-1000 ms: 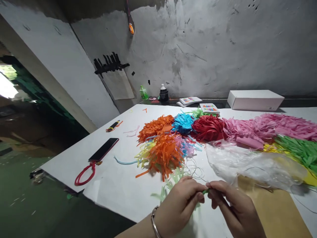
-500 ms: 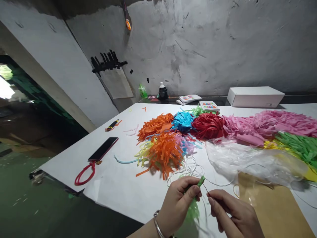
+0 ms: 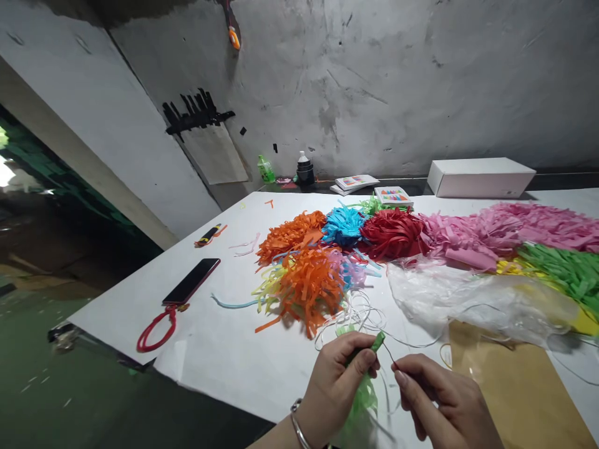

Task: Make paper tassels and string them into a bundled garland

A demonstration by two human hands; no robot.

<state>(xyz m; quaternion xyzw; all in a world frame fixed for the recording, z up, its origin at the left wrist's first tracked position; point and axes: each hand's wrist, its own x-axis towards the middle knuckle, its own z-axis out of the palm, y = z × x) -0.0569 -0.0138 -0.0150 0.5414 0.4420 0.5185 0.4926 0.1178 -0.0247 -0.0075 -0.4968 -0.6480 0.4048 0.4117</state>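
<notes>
My left hand (image 3: 340,377) is closed round a light green paper tassel (image 3: 364,399), whose twisted top (image 3: 379,341) sticks out past the thumb and forefinger. Fringe strips hang beneath that hand, partly hidden by it. A thin dark string (image 3: 389,354) runs from the tassel's top to my right hand (image 3: 437,396), which pinches it between thumb and forefinger. Just beyond my hands lies a loose tangle of white cord (image 3: 358,313). Behind it is an orange tassel (image 3: 312,287) mixed with yellow, purple and blue strips.
Orange, blue (image 3: 345,226), red (image 3: 394,234), pink and green (image 3: 564,271) tassel bundles line the back. A clear plastic bag (image 3: 472,299) and brown paper (image 3: 519,380) lie right. Left are a phone (image 3: 191,282) with red strap and a yellow-black cutter (image 3: 208,235). A white box (image 3: 481,178) stands at the wall.
The view has shifted slightly, so the surroundings sit a little further left. Both hands keep almost the same pose, the left on the tassel and the right on the string.
</notes>
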